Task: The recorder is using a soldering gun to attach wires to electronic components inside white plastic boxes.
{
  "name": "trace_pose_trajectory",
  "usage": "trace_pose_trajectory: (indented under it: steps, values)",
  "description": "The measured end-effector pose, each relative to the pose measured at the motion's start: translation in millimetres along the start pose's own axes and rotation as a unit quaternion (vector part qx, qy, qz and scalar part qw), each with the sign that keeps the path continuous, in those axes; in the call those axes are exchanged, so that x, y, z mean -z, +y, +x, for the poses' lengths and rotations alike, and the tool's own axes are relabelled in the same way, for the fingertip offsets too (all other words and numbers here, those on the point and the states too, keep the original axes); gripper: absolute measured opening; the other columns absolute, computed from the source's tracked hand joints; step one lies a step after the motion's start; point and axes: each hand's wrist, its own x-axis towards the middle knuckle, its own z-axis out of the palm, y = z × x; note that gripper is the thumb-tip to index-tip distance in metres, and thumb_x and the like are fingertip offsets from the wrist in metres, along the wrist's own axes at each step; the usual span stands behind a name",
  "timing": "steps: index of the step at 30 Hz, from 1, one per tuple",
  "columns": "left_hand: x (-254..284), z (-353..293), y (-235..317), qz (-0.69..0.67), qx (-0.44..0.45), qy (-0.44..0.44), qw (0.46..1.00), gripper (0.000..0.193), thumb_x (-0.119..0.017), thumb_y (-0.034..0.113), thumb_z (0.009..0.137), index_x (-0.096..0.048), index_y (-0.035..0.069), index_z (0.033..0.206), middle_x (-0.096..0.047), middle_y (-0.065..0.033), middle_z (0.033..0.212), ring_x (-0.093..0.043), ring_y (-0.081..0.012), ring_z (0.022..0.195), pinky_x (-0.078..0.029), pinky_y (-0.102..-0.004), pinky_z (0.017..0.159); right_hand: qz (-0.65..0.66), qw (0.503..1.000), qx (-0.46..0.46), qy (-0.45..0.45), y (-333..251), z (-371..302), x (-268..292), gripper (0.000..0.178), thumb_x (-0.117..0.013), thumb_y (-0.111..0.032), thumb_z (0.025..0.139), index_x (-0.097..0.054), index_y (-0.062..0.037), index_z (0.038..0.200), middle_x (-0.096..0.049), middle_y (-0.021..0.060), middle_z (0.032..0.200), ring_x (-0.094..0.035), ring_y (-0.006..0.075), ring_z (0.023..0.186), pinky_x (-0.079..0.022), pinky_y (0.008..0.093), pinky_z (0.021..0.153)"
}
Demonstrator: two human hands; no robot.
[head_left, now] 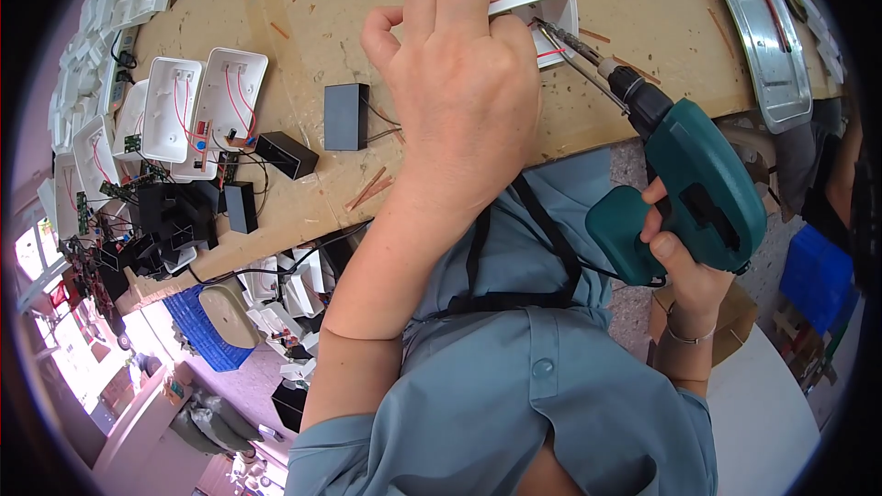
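Observation:
My left hand (459, 83) is closed around a white plastic housing (559, 7), tilted on the table with its hollow side toward the right. A short red wire (551, 53) shows at its edge. In my right hand (684, 266) is a green soldering gun (712, 188), gripped by its handle. The gun's hot tip and thin feed tube reach into the housing; the exact point of contact is too small to tell. Left of my left wrist lies a black box (346, 117) with two dark leads running under my hand.
White housings (172, 110) with red wires, green circuit boards and black boxes (175, 216) crowd the table's left side. A metal tray (776, 64) lies at the right. Brown strips (372, 188) are scattered on the table (312, 28). A blue basket (207, 326) stands below the left edge.

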Motion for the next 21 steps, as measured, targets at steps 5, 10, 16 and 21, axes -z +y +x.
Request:
trace_pose_trajectory:
  steps: [5,10,16,21]
  values:
    - [0.3,0.1,-0.2,0.003,0.001,-0.006,1.000,0.005,-0.063,0.008,0.063,-0.062,0.004,0.067,-0.053,-0.0053,0.093,-0.049,-0.0236,0.086,-0.030,-0.0395,0.077,-0.014,1.000,-0.009,0.006,-0.5,-1.6,1.5,0.049,-0.067,-0.012,0.074,-0.047,0.0079,0.114,-0.056,0.0137,0.093,-0.053,0.0136,0.067,-0.046,0.0252,0.060]
    - [-0.2,-0.3,-0.8,0.009,0.001,-0.004,1.000,0.006,-0.063,0.008,0.063,-0.062,0.004,0.067,-0.053,-0.0052,0.093,-0.049,-0.0235,0.086,-0.030,-0.0395,0.077,-0.055,0.998,-0.008,-0.005,-0.9,-4.5,5.9,0.045,-0.068,-0.011,0.073,-0.049,0.0072,0.110,-0.056,0.0125,0.091,-0.054,0.0146,0.067,-0.046,0.0258,0.060]
    - [-0.7,-0.8,-0.7,0.000,0.001,-0.001,1.000,0.006,-0.063,0.008,0.063,-0.062,0.004,0.068,-0.053,-0.0050,0.093,-0.049,-0.0233,0.086,-0.030,-0.0399,0.078,-0.034,0.999,-0.006,0.009,-7.0,-4.1,-1.9,0.040,-0.071,-0.005,0.070,-0.054,0.0058,0.104,-0.060,0.0113,0.089,-0.057,0.0140,0.070,-0.048,0.0258,0.063]
    - [0.7,0.0,0.5,0.005,0.007,-0.012,1.000,0.006,-0.063,0.008,0.064,-0.063,0.004,0.068,-0.053,-0.0052,0.094,-0.049,-0.0235,0.087,-0.030,-0.0404,0.078,-0.072,0.997,-0.003,-0.009,-5.0,-6.7,1.7,0.045,-0.067,-0.008,0.073,-0.049,0.0070,0.112,-0.058,0.0140,0.094,-0.055,0.0150,0.069,-0.046,0.0264,0.064]
